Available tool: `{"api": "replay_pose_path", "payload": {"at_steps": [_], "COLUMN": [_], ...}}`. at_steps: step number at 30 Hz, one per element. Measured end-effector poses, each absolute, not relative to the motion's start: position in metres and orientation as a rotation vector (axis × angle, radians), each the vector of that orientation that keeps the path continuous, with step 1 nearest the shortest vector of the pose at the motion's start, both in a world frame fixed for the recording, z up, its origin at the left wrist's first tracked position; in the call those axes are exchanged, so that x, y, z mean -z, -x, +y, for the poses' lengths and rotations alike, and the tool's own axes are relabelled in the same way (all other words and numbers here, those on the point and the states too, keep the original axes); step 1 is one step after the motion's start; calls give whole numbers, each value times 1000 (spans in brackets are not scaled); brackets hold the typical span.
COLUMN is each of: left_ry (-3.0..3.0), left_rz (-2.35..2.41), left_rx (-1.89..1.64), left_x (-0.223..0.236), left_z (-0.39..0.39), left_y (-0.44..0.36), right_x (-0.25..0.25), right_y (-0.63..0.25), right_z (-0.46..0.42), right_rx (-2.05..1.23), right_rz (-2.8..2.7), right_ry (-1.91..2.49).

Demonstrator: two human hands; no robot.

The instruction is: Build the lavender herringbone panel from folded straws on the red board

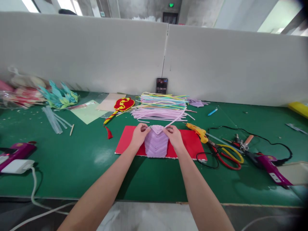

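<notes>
A lilac piece built from rows of fuzzy pipe cleaners in a V pattern [156,144] lies over a red board [190,142]. My left hand [141,133] pinches its upper left edge, fingers closed. At the upper right edge, my right hand [173,134] is closed in a pinch as well. From its fingertips a loose lilac pipe cleaner [176,119] sticks up and to the right. Behind the piece lies a wide pile of lilac pipe cleaners [157,114], with mixed pastel ones [163,101] further back.
Right of the board lie a yellow glue gun [198,132], scissors [232,158], keys [244,146] and a purple power strip [273,170]. A red-and-yellow fan ornament [124,103], green paper [87,112] and another purple power strip [18,154] are leftward. A phone [161,85] leans on the partition.
</notes>
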State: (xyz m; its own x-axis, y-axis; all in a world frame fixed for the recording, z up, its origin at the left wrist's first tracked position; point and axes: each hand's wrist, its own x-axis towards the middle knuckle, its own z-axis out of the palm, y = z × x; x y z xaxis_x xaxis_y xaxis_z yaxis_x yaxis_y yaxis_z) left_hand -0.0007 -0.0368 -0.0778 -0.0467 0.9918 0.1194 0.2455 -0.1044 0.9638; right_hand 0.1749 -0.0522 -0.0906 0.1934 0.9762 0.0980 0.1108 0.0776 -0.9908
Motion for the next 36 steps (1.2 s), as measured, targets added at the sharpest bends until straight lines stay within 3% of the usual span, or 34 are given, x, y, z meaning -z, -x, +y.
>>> {"api": "replay_pose_path", "payload": {"at_steps": [13, 36], "left_ry": [-1383, -1419], "left_rz": [1117, 1267], "left_rx": [-921, -1016], "left_x": [77, 70], "left_z": [-38, -43], "left_y": [4, 2], "right_x": [82, 83], "right_y": [-167, -166], "right_z": [-56, -57], "right_rx": [-951, -1007], "right_rz": [-1137, -1103], "right_ry": [1138, 1146]}}
